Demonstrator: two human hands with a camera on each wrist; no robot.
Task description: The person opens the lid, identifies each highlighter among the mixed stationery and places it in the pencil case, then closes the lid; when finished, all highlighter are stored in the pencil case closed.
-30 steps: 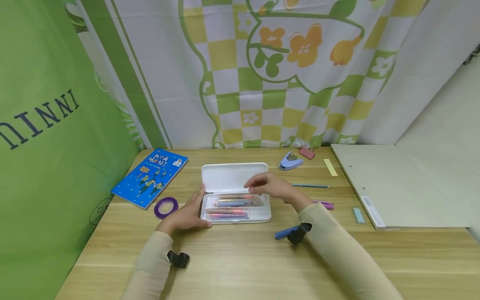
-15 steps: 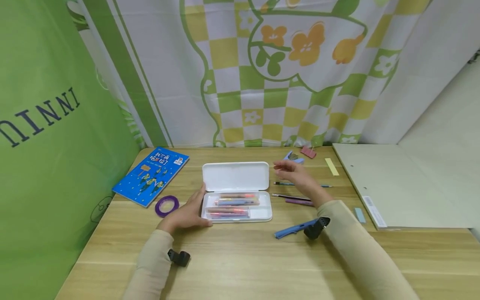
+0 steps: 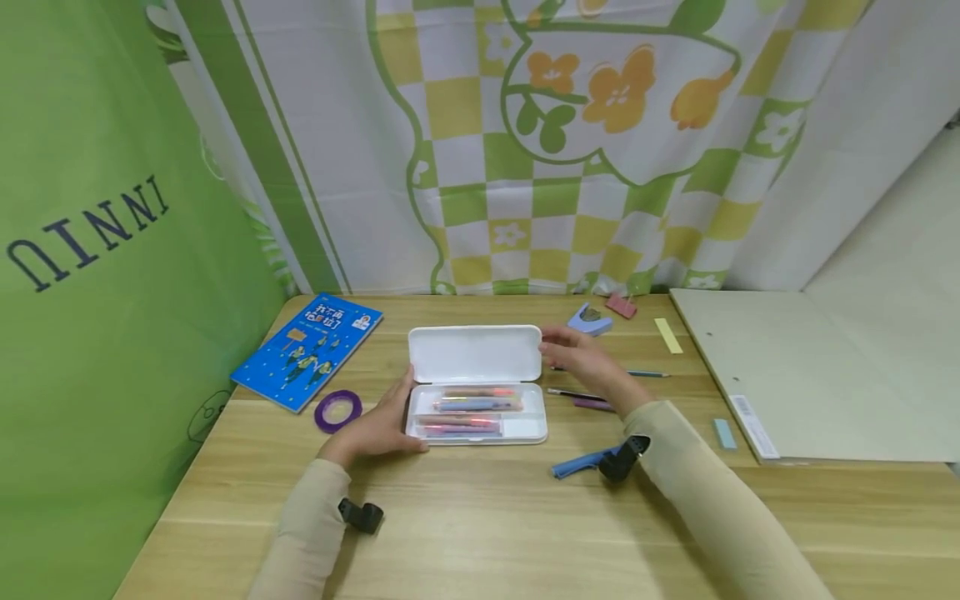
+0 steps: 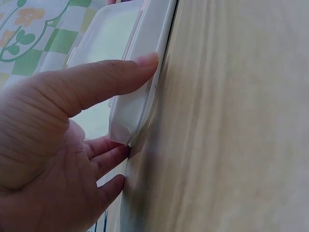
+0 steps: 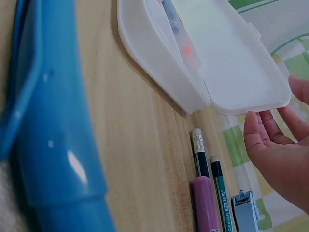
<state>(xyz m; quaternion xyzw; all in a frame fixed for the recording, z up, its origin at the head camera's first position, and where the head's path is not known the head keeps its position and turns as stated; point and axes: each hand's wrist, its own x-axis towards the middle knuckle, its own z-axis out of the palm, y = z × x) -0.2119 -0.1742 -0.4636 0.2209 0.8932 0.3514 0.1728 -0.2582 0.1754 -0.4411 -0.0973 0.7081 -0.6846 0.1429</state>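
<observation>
The wooden table (image 3: pixel 495 517) carries everything; I take the open white pencil case (image 3: pixel 477 383) at its middle as the reference. To the right of the case, well apart, lies a large pale folder (image 3: pixel 795 367). To the left of the case lies a blue book (image 3: pixel 309 348), and nearer the case on that side a purple tape ring (image 3: pixel 337 410). The case lid (image 3: pixel 475 352) stands swung back on the far side; the tray on the near side holds coloured pens (image 3: pixel 472 402).

My left hand (image 3: pixel 377 427) rests against the left end of the tray, thumb straight along its edge, fingers relaxed and flat, holding nothing. My right hand (image 3: pixel 583 360) is at the right end of the lid, fingers loosely extended, tips just at the rim; I cannot tell whether they touch it.

Right of the case: a pencil (image 5: pixel 201 157), a green pencil (image 5: pixel 220 191) and a purple pen (image 5: pixel 205 205) lie side by side. A blue stapler (image 3: pixel 581 462) lies to the near right.
</observation>
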